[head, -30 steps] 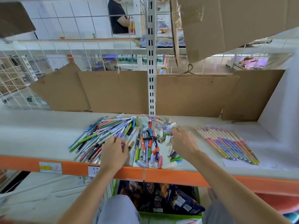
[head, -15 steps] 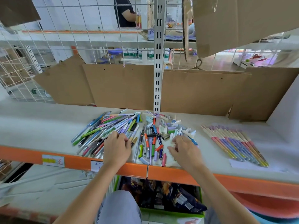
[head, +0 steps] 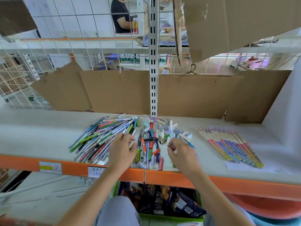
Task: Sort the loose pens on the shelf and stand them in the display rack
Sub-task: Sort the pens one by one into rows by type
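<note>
A heap of long loose pens (head: 96, 137) lies on the grey shelf (head: 35, 136), left of centre. Short pens and pale caps (head: 153, 141) are scattered beside it. My left hand (head: 122, 150) rests on the right edge of the long-pen heap, its fingers loosely bent over the pens. My right hand (head: 182, 154) hovers over the short pens with curled fingers. Thumb and fingertips pinch a small white pen piece (head: 175, 152). A tidy row of pastel pens (head: 228, 145) lies to the right.
Cardboard sheets (head: 117, 90) line the shelf's back, split by a white slotted upright (head: 153, 79). The orange shelf edge (head: 179, 176) carries price labels. A green bin of dark packets (head: 159, 203) sits below. A person stands far behind the wire grid (head: 120, 17).
My right hand has drawn back toward the shelf edge and curled its fingers from lying flat on the short pens. My left hand stays on the long-pen heap.
</note>
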